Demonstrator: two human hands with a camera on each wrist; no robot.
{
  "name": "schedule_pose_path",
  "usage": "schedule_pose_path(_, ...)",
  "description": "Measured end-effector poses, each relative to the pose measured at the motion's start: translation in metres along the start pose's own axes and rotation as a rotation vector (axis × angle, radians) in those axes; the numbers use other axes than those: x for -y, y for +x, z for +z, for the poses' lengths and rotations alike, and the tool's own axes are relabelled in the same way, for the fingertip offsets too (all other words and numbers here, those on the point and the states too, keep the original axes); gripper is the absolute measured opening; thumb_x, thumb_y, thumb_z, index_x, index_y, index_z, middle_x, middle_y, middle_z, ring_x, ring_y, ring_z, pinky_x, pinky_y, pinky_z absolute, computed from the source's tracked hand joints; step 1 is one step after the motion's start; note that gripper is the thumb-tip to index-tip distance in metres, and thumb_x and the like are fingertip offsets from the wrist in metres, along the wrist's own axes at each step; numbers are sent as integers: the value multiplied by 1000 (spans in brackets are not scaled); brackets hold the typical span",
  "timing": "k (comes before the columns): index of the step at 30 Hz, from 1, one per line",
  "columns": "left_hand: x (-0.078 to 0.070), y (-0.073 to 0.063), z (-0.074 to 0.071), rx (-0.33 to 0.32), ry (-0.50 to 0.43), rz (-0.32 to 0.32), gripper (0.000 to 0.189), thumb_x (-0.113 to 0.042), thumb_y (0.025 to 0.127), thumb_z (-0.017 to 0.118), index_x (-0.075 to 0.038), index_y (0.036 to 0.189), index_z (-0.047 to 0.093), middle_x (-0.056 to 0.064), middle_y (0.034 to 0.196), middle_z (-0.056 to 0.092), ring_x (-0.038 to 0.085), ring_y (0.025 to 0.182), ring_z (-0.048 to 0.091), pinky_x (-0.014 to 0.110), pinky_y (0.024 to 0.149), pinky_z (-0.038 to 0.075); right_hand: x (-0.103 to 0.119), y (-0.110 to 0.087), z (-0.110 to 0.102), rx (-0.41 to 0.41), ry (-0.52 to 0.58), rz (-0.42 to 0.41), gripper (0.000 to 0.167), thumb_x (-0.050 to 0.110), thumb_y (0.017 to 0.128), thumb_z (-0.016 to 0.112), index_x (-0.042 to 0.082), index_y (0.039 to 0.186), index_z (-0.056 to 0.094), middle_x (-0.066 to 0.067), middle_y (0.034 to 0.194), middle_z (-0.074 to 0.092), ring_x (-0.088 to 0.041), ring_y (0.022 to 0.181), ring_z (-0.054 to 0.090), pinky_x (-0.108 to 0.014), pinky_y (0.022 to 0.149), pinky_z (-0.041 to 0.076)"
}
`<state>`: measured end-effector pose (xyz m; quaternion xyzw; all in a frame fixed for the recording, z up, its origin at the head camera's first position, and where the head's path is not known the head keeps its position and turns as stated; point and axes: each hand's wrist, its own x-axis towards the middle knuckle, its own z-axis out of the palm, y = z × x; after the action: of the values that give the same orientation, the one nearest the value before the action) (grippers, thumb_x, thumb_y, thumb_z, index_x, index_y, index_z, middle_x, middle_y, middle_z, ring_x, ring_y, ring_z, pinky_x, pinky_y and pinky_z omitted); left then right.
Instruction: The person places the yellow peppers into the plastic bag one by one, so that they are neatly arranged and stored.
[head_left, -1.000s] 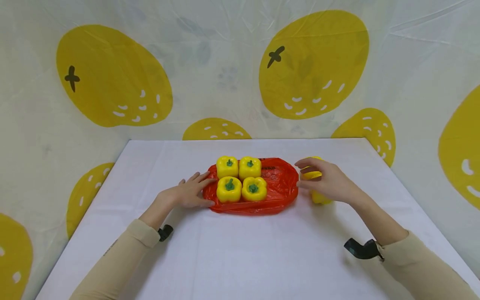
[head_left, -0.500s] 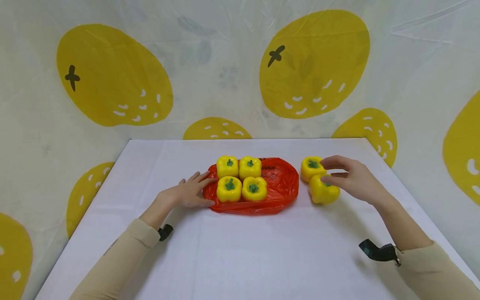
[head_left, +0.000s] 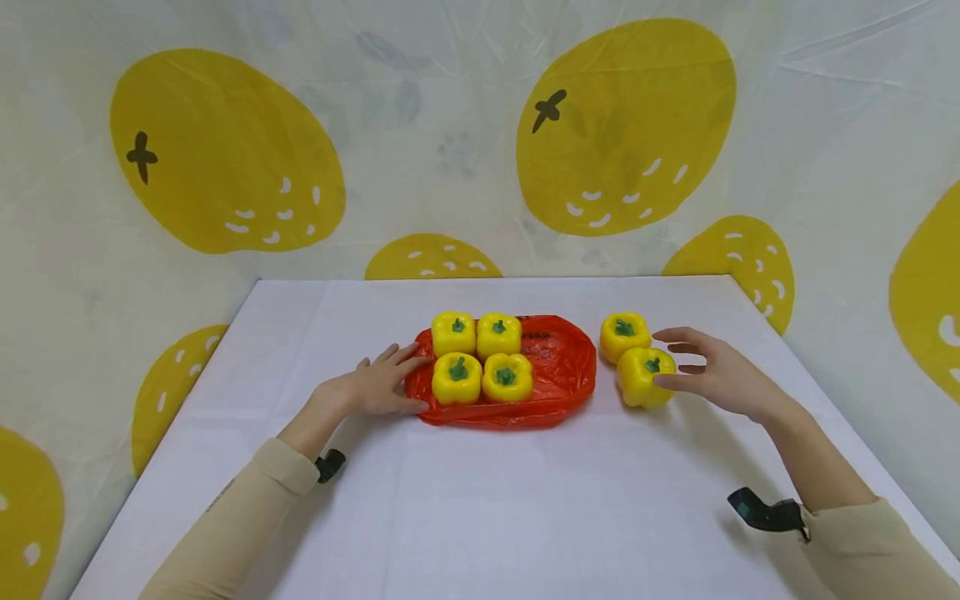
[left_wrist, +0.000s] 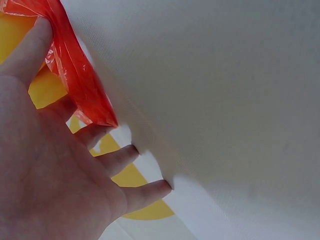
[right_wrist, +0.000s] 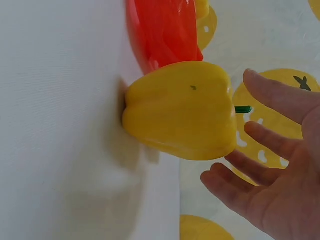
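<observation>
Several yellow bell peppers (head_left: pixel 457 379) with green stems stand in two rows on the left part of a red plastic bag (head_left: pixel 558 375). My left hand (head_left: pixel 382 386), fingers spread, touches the bag's left edge; in the left wrist view its thumb and some fingers lie against the red plastic (left_wrist: pixel 82 82). Right of the bag, two more bell peppers stand on the table, a far one (head_left: pixel 624 335) and a near one (head_left: pixel 640 379). My right hand (head_left: pixel 720 375) hovers beside the near pepper (right_wrist: pixel 180 110) with loosely bent fingers. It grips nothing.
A white cloth covers the table (head_left: pixel 480 517). Behind it hangs a pale curtain (head_left: pixel 442 108) printed with large yellow fruits. The right part of the bag bears no peppers.
My right hand has drawn back to the right, uncovering the two peppers it hid. The near one stands more upright than half a second ago. My left hand has stayed in place.
</observation>
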<state>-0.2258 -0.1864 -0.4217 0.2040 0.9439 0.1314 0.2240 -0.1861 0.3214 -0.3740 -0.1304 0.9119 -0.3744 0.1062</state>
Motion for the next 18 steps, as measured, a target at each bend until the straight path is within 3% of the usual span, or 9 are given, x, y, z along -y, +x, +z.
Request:
schedule_pose_path(11,2,1,1,-6,-4,7,90,-59,91,68,-24,163,29,10,171,11,44,154,5,77,112,10,-10,-1,8,34,44,-2,75,26,93,79,0,151,40,-23,152,42,-47,134,42,-53,99,52)
schedule_pose_path(18,1,-1,0,0,-2,1,90,-59,91,68,-24,164,29,10,171,11,43,155,5,77,113,9,-12,-1,10,32,52,7,73,22,93,78,0,151,40,-25,153,40,-52,137,38,-63,101,46)
